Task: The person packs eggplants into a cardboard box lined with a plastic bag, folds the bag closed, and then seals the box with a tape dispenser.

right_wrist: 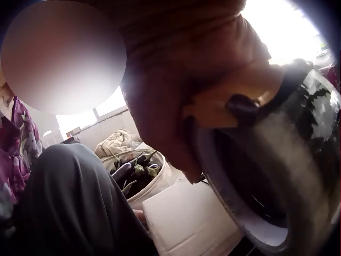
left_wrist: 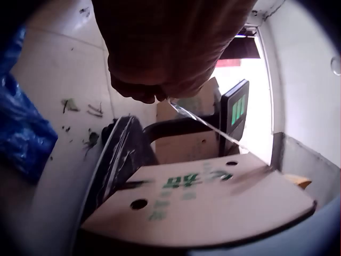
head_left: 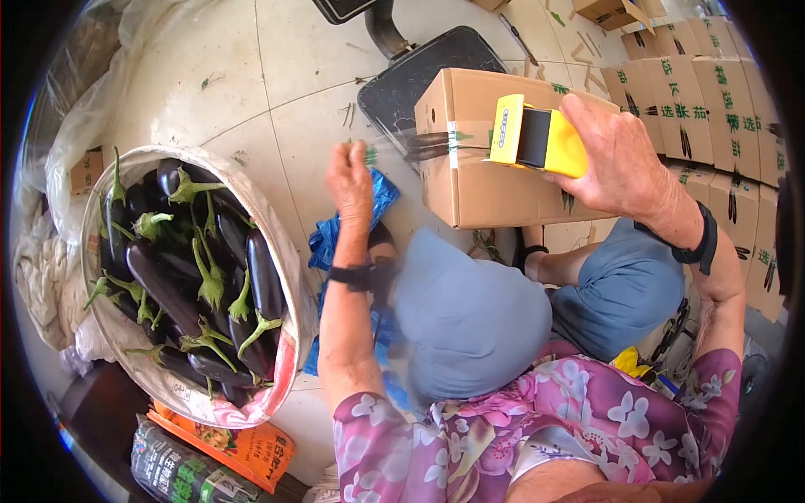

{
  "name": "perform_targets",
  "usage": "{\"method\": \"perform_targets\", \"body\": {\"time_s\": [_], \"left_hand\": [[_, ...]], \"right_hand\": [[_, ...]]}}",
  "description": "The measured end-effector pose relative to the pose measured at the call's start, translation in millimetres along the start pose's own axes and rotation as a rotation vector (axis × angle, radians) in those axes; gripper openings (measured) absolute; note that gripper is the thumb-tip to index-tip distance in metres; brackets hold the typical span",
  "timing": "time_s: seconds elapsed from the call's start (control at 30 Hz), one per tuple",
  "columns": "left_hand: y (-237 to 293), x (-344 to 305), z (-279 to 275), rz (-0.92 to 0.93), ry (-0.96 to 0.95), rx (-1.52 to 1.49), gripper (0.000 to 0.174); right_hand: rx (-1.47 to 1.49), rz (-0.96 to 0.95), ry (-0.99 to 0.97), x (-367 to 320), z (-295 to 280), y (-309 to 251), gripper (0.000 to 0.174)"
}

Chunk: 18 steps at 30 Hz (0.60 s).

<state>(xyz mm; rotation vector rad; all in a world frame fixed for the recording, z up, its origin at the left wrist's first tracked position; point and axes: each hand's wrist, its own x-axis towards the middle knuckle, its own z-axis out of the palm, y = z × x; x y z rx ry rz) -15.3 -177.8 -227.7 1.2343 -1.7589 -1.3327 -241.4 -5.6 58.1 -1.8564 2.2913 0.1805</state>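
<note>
A closed cardboard box (head_left: pixel 503 197) stands before the person's knees. The right hand (head_left: pixel 616 155) grips a yellow tape dispenser (head_left: pixel 566 147) at the top of the box. From the dispenser a clear tape strip runs over the box and past its left edge to the left hand (head_left: pixel 350 184), raised beside the box. In the left wrist view, fingertips of the left hand (left_wrist: pixel 170 53) pinch the twisted end of the tape (left_wrist: pixel 194 117), above the box (left_wrist: pixel 213 202). The right wrist view has the right hand (right_wrist: pixel 186 69) round the dispenser (right_wrist: pixel 314 144), close up.
A large round container (head_left: pixel 289 335) full of eggplants stands at the left. Blue plastic (head_left: pixel 323 243) lies between it and the legs. Behind the box is a black scale platform (head_left: pixel 436 71). Printed boxes (head_left: pixel 721 101) are stacked at the right; scraps litter the tiled floor.
</note>
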Motion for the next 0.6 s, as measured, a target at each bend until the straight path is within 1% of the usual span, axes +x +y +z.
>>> {"method": "perform_targets", "body": {"time_s": [0.03, 0.17, 0.23, 0.27, 0.3, 0.33, 0.37, 0.43, 0.47, 0.53, 0.6], "left_hand": [[-5, -4, 13, 0.074, 0.011, 0.039, 0.023], [-1, -15, 53, 0.020, -0.027, 0.031, 0.020], [-3, -21, 66, 0.077, -0.178, 0.140, 0.022], [0, -24, 71, 0.070, -0.174, 0.146, 0.022], [4, -23, 77, 0.056, -0.201, 0.216, 0.021], [4, -22, 79, 0.044, -0.230, 0.288, 0.021], [1, -24, 78, 0.038, -0.224, 0.296, 0.021], [-2, -23, 76, 0.090, -0.251, 0.308, 0.017], [-2, -23, 75, 0.114, -0.298, 0.395, 0.015], [-1, -23, 72, 0.106, -0.340, 0.430, 0.015], [3, -19, 71, 0.108, -0.376, 0.465, 0.016]], "right_hand": [[-0.017, 0.013, -0.016, 0, 1, -2, 0.062], [0.015, -0.020, 0.000, 0, 4, 2, 0.063], [0.053, -0.017, -0.002, 0, 2, 1, 0.062], [0.059, -0.024, -0.005, 0, 2, 2, 0.062], [0.080, -0.022, 0.005, 1, 1, 3, 0.059], [0.103, -0.019, 0.018, 1, 3, 3, 0.057], [0.110, -0.028, 0.018, 0, 4, 3, 0.057], [0.136, -0.064, 0.074, 0, 4, 5, 0.055], [0.134, -0.061, 0.076, 0, 3, 8, 0.055], [0.176, -0.024, -0.027, 0, 1, 12, 0.057], [0.185, -0.052, -0.005, -3, 2, 16, 0.057]]}}
